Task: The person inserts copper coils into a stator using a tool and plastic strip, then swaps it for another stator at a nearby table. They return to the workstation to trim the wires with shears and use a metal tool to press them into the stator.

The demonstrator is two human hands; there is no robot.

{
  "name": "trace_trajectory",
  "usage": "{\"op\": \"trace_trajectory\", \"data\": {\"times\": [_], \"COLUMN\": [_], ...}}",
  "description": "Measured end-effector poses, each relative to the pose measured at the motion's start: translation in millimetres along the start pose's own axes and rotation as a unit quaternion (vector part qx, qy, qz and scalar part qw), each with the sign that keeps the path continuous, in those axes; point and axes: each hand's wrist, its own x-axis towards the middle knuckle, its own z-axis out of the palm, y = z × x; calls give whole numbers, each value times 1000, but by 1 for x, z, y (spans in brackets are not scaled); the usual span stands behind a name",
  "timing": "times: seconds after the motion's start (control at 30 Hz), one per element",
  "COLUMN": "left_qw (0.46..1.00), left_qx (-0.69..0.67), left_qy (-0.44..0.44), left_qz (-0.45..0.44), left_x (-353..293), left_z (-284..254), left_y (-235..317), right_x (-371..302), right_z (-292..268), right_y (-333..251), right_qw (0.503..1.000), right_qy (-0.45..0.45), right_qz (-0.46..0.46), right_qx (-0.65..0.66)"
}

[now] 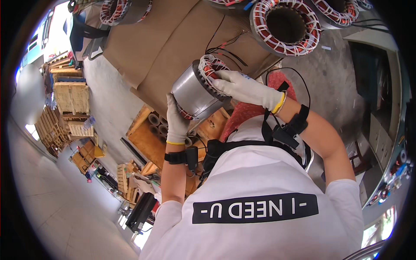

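A motor stator (194,90), a grey metal cylinder with red windings laced in white cord, lies tilted at the near edge of the brown-covered table. My left hand (175,121), in a white glove with a yellow cuff, grips its lower left end, thumb up along the metal side. On the other end, my right hand (248,89), gloved the same way, is closed over the rim of the winding. Part of its fingers is hidden inside the bore. Black lead wires (229,53) spread from the winding across the table.
Brown sheeting (169,41) covers the table. Another stator (286,28) stands at its far right, and one (125,11) at the far left. Below the table edge is a wooden crate (145,130) holding several ring-shaped parts. Wooden pallets (71,97) are stacked at left.
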Motion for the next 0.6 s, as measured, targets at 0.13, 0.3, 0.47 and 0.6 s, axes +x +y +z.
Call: {"op": "trace_trajectory", "data": {"times": [0.13,0.3,0.47,0.6], "left_qw": [999,988,973,989], "left_qx": [-34,-122,-167,-126], "left_qy": [-33,-90,-154,-28], "left_qz": [15,20,-28,80], "left_x": [-1,2,-10,-83], "left_z": [4,0,-42,-7], "left_y": [-3,-8,-25,-19], "right_x": [3,18,2,-2], "right_z": [-6,8,53,61], "right_y": [3,-12,-47,-7], "right_qw": [1000,994,986,982], "right_qy": [-8,5,85,30], "right_qz": [17,57,-42,22], "right_qx": [-3,93,-138,-187]}}
